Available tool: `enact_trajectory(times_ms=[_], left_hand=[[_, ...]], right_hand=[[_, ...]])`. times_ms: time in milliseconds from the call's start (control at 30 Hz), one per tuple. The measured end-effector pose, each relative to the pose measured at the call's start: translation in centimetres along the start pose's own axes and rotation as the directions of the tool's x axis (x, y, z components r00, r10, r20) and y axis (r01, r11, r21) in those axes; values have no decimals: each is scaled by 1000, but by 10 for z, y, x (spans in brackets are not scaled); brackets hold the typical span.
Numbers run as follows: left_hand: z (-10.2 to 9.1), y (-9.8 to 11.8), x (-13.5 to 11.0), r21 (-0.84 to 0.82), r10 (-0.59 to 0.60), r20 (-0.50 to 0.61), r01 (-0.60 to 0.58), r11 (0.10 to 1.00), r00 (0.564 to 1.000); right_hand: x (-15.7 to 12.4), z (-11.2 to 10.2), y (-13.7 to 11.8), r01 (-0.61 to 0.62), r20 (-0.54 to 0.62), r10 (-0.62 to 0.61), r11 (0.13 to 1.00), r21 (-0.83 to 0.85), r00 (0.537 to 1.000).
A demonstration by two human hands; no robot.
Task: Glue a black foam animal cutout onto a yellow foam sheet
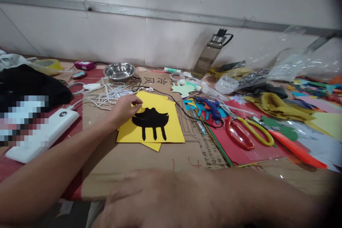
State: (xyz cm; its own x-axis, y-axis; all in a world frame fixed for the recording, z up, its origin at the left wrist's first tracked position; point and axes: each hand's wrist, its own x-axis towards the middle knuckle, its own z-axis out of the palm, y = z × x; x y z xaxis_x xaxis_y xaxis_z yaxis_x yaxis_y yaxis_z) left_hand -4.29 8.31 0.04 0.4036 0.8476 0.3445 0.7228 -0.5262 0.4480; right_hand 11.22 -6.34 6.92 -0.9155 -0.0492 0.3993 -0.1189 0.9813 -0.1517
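Note:
My left hand reaches in from the lower left. It lies on the upper left corner of a yellow sheet, fingers curled and pinched together at the sheet's edge. A black cut-out shape with three prongs pointing toward me lies on the sheet, just right of the fingertips. More yellow sheets show underneath. My right hand and forearm stretch across the bottom of the view, very close and blurred. Its fingers are too smeared to read, and nothing shows in it.
Brown cardboard covers the table. To the right lie a blue glue gun, red-and-yellow scissors, an orange cutter and coloured sheets. A steel bowl, bottle, white power bank and cables lie behind and left.

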Motion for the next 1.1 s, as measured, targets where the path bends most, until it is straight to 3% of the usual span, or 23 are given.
enact_trajectory(times_ms=[67,100,133,200,267,333,367,433,567,633,800,933,1100], left_hand=[[-2,2,0,-13,17,20,-17,1000,1000],[-2,3,0,-21,17,35,-16,1000,999],[-3,3,0,-27,12,51,-11,1000,999],[-5,3,1,-30,-9,85,11,999,996],[-5,1,2,-27,-41,115,45,999,992],[-4,-1,3,-29,-73,151,79,997,986],[-3,-1,3,-30,-83,177,90,996,981],[-2,-2,3,-32,-85,226,94,995,970],[-3,-2,4,-23,-62,244,70,997,968],[-4,-1,4,-23,-69,247,77,997,967],[-5,-1,4,-52,-89,305,110,993,948],[-8,1,4,-48,-122,309,144,988,943],[-10,4,4,13,-97,433,101,995,896]], right_hand=[[-11,9,6,-59,-140,70,995,80,988],[-20,14,10,-144,-167,166,980,135,972],[-30,18,15,-253,-234,289,952,173,928],[-53,23,30,-462,-306,512,858,224,803],[-75,24,48,-639,-399,673,732,236,623],[-92,24,66,-736,-443,727,649,193,525],[-99,23,72,-763,-457,734,625,164,503],[-106,25,80,-780,-442,732,617,107,518],[-107,33,82,-749,-402,693,662,26,599],[-107,36,84,-759,-406,702,650,30,585],[-110,33,101,-823,-410,767,564,65,493],[-107,31,112,-832,-332,791,554,28,515],[-95,35,115,-844,-173,826,520,-133,537]])
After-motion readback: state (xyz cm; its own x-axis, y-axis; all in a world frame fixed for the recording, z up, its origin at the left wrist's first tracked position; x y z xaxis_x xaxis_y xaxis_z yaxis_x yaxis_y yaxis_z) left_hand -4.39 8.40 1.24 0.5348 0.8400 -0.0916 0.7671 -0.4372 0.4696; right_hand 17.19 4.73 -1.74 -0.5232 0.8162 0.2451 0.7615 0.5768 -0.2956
